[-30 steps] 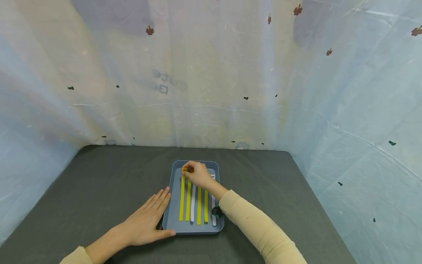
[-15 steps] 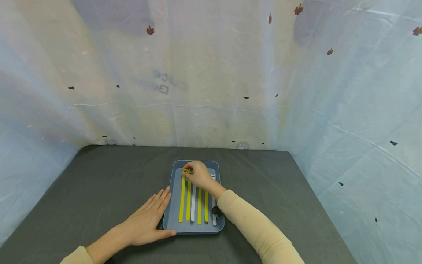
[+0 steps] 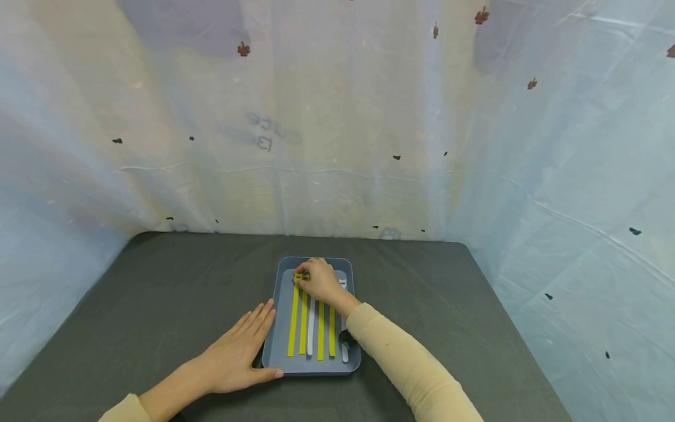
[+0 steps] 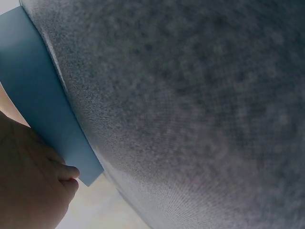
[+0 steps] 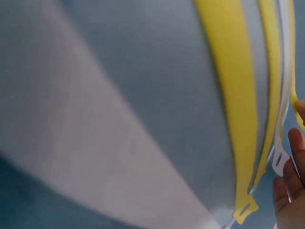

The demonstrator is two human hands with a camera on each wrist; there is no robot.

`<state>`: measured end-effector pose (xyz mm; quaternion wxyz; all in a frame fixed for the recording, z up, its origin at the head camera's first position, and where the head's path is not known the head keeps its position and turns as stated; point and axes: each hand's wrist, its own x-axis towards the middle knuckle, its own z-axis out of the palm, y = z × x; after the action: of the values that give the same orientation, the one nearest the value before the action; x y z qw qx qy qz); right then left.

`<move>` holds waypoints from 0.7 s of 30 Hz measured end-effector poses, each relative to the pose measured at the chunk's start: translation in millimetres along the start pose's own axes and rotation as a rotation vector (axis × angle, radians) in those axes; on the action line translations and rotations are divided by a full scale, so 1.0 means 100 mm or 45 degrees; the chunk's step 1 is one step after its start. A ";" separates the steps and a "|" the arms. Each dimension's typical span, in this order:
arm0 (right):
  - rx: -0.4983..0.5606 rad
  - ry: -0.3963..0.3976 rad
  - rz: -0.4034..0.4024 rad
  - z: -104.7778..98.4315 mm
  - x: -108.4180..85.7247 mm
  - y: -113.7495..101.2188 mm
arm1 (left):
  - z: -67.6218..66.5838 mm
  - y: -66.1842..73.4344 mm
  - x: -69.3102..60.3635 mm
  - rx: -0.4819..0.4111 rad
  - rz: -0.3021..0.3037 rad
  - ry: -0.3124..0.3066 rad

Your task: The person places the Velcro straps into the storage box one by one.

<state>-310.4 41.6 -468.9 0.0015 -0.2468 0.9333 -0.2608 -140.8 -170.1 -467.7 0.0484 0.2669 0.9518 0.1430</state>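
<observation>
A blue-grey tray (image 3: 279, 366) holds several flat straps with slotted ends, laid lengthwise side by side. My right hand (image 3: 323, 282) reaches over its far part. Thumb and fingertips pinch the slotted end of the leftmost yellow strap (image 3: 293, 322). That strap shows at the right edge of the right wrist view, near the fingers (image 5: 296, 143). Beside it lie another yellow strap (image 3: 303, 322) and a white strap (image 3: 310, 328). My left hand (image 3: 234, 357) rests with straight fingers along the tray's left side, thumb at the front edge. The right hand and forearm hide some far strap ends.
Two more yellow straps, one of them this yellow strap (image 3: 320, 334), lie right of the middle. A white strap (image 3: 345, 351) runs along the tray's right side, partly under a small dark round thing (image 3: 346, 338) at my right wrist. Grey cloth (image 3: 184, 281) covers the table; pale sheeting (image 3: 337, 117) hangs behind.
The far end of the leftmost yellow strap has shifted slightly right and towards me in my right fingers. My left hand stays at the tray. The head view has drifted slightly.
</observation>
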 end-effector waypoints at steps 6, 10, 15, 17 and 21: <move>-0.029 -0.021 -0.001 0.02 0.01 0.01 | 0.00 0.00 0.00 -0.002 0.006 0.008; -0.039 -0.033 0.001 0.03 0.00 0.00 | 0.01 0.01 -0.01 -0.002 0.012 0.011; -0.040 -0.050 0.004 0.03 0.00 -0.01 | 0.02 0.00 -0.01 -0.002 0.011 0.014; -0.034 -0.050 0.005 0.03 0.00 -0.01 | 0.02 0.00 -0.01 0.000 0.011 0.017; -0.020 -0.049 0.006 0.02 0.01 -0.01 | 0.02 -0.01 -0.01 0.003 0.013 0.020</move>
<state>-310.4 39.1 -469.8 0.0181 -0.2496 0.9357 -0.2486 -140.3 -171.0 -469.5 0.0397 0.2706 0.9510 0.1442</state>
